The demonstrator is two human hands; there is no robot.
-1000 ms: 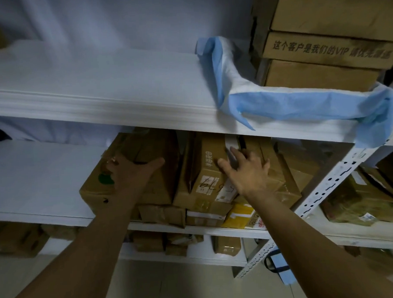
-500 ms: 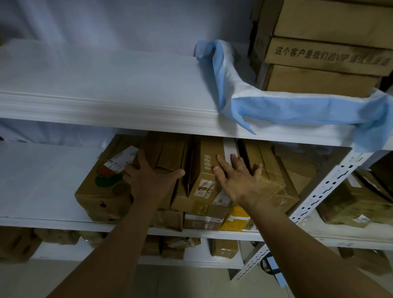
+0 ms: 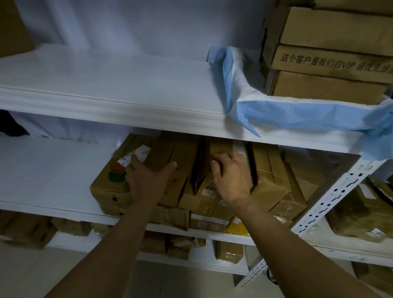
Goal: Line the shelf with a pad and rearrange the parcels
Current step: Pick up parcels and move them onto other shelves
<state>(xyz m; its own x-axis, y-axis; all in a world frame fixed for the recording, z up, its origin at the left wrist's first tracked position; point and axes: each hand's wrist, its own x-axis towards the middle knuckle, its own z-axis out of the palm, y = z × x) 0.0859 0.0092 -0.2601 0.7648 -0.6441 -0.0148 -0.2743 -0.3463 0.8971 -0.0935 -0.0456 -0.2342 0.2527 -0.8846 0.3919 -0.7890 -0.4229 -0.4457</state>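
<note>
Overhead, a box (image 3: 336,64) reads "VIP"; left hand (image 3: 147,175) flat on brown parcel (image 3: 166,150), right hand (image 3: 231,174) grips upright parcel (image 3: 218,145).

The pad (image 3: 302,112) lies on the upper shelf (image 3: 98,96) toward 2 o'clock, draped over its front edge; a stack of cartons (image 3: 333,59) sits behind it at 1 o'clock; on the middle shelf (image 3: 34,178) parcels (image 3: 273,181) crowd together at 6 o'clock; the left hand (image 3: 147,175) rests flat on them at 7 o'clock; the right hand (image 3: 231,176) curls over an upright parcel (image 3: 222,146) just right of it; smaller boxes (image 3: 229,248) lie on the lower shelf (image 3: 206,235) beneath.
</note>
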